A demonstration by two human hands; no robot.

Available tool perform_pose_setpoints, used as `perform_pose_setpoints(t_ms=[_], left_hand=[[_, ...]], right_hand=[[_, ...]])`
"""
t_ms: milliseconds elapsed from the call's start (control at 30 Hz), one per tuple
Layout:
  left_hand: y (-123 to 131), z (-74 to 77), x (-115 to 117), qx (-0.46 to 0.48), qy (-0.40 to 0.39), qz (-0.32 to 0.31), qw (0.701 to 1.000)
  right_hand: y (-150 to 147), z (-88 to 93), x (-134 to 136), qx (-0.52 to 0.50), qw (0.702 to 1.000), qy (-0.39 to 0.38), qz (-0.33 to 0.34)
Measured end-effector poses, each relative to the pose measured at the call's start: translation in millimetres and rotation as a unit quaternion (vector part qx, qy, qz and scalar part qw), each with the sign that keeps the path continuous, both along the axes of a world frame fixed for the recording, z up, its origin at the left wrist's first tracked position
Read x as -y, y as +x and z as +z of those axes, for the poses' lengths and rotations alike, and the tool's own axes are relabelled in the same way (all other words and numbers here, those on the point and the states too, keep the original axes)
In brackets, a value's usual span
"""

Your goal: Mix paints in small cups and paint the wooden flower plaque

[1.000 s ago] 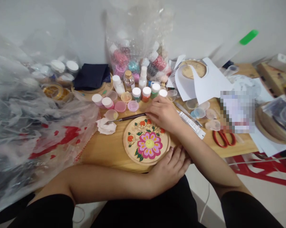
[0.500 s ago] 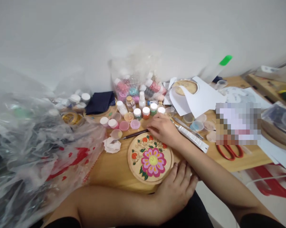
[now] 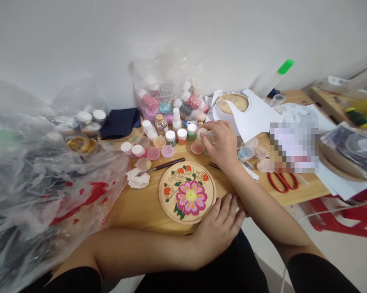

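A round wooden board [image 3: 168, 207] lies in front of me, with a pink flower and smaller orange blossoms painted within gold outlines. My left hand [image 3: 218, 228] rests with its fingers stretched out at the board's lower right edge. Beyond the board, my right hand [image 3: 221, 142] reaches over the small pots, thumb and fingers apart around a clear plastic cup [image 3: 212, 137]; firm contact cannot be made out. A salmon-coloured cup [image 3: 197, 147] sits just left of that hand. Above the board lies a dark-handled tool [image 3: 168, 164], its tip near a crumpled tissue [image 3: 138, 179].
White-lidded paint jars [image 3: 182, 136] and small colour cups [image 3: 153, 153] line the back. Crumpled plastic sheeting [image 3: 88, 195] covers the left. Dark pointed tips [image 3: 214, 165] show under my right forearm. Red-handled scissors [image 3: 282, 182] and white paper sheets [image 3: 253, 118] lie to the right.
My right hand has lifted from the board's upper edge and the tool's end, moving up and right to the cups. My left hand stays at the board. The view has shifted slightly.
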State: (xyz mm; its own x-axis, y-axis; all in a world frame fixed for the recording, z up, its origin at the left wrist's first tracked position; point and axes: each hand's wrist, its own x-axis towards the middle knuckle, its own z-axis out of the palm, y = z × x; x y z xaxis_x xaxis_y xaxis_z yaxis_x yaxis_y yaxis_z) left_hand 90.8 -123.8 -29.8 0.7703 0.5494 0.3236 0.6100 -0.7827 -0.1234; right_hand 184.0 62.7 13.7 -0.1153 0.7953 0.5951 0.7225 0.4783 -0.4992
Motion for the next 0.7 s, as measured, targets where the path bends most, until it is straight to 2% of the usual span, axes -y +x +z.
perform_pose_setpoints(t_ms=[167,467,700], left_hand=[[-0.5,0.6,0.0,0.003,0.000,0.000,1.000],[-0.3,1.4,-1.0,-0.001,-0.003,-0.005,1.000],[-0.2,1.9,0.1,-0.005,-0.004,-0.004,1.000]], right_hand=[[3.7,-6.1,-5.4,-0.001,0.999,-0.044,-0.012],[3.3,-5.4,-6.2,-0.006,0.996,-0.084,-0.014],[4.6,-2.7,-7.3,-0.038,0.992,-0.120,0.016]])
